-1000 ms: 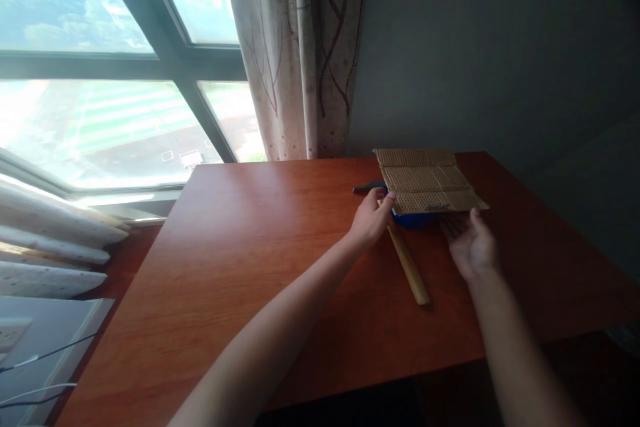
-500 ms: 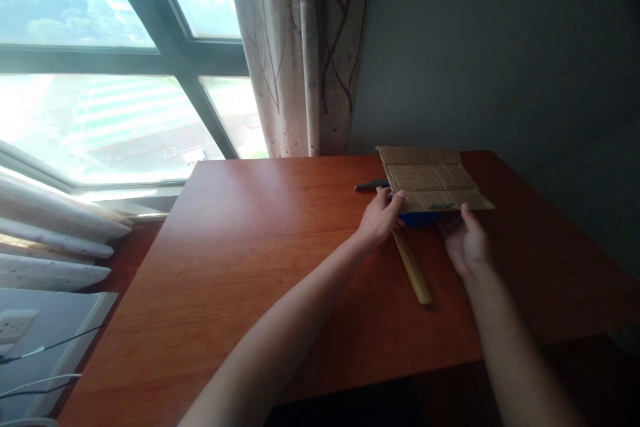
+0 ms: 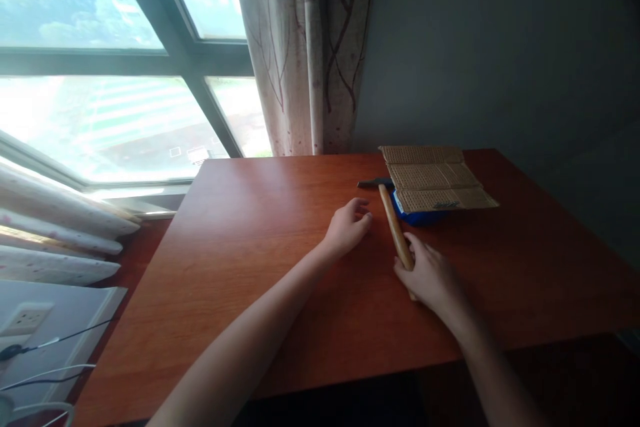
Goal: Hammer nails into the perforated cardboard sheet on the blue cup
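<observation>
My right hand [image 3: 433, 277] is wrapped round the lower part of the wooden handle of a hammer [image 3: 395, 227]. The hammer's dark metal head [image 3: 373, 183] lies at the far end, partly hidden by cardboard. To the left of the handle, my left hand [image 3: 347, 227] hovers over or rests on the table, fingers loosely bent and apart, holding nothing. Beyond my right hand a folded piece of corrugated cardboard [image 3: 435, 177] lies on top of a blue object [image 3: 425, 218], mostly covered. Several small metal pieces, perhaps nails [image 3: 445, 205], sit on the cardboard's near edge.
The reddish-brown wooden table [image 3: 240, 260] stands against a grey wall [image 3: 500, 47]. A window [image 3: 125, 120] and a patterned curtain [image 3: 300, 67] are at the back left. A wall socket [image 3: 27, 318] with cables is at the lower left.
Both hands have left the cardboard and blue object. My left hand has drawn back to the left; my right hand has come nearer and taken hold of the hammer's handle.
</observation>
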### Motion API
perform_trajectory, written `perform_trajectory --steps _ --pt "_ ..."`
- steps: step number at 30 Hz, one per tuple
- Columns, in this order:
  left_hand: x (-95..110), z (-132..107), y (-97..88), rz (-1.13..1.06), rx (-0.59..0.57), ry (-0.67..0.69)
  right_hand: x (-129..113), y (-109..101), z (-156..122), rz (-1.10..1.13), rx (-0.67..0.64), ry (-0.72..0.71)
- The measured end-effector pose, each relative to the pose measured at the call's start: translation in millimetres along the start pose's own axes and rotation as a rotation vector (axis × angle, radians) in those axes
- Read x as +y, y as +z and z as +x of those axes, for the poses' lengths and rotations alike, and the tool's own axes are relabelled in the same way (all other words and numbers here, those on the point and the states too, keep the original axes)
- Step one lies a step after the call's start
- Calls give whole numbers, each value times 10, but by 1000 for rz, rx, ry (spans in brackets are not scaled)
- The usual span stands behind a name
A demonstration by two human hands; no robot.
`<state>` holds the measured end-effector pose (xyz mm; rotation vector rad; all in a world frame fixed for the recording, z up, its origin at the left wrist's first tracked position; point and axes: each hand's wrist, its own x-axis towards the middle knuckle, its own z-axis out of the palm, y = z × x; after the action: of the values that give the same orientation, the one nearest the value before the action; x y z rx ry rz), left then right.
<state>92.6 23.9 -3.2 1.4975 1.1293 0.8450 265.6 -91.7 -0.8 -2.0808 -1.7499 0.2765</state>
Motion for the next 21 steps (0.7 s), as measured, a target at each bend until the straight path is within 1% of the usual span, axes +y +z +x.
perform_trajectory --steps 2,4,6,8,10,13,16,18,19,21 --pt "15 -44 -47 40 17 -4 -105 16 32 116 -2 6" --pt "37 -74 -119 67 43 -12 -236 43 0 253 -1 6" --pt "68 -101 -232 117 105 -23 -413 91 -84 332 -9 -18" --pt "103 -141 -388 222 200 -34 -630 156 -187 349 -29 -75" --pt "126 -212 -581 374 299 -56 -872 221 -280 318 -51 -166" --pt "101 -377 -910 570 426 -118 -1250 289 -389 226 -142 -303" --pt "4 -567 -1260 608 555 -174 -1586 290 -464 235 -236 -389" --pt "-69 -681 -1502 580 619 -192 -1728 257 -485 325 -288 -444" --pt "-99 -733 -1622 564 642 -198 -1760 236 -484 379 -315 -477" --pt "-140 -829 -1853 583 671 -234 -1741 198 -455 469 -341 -504"
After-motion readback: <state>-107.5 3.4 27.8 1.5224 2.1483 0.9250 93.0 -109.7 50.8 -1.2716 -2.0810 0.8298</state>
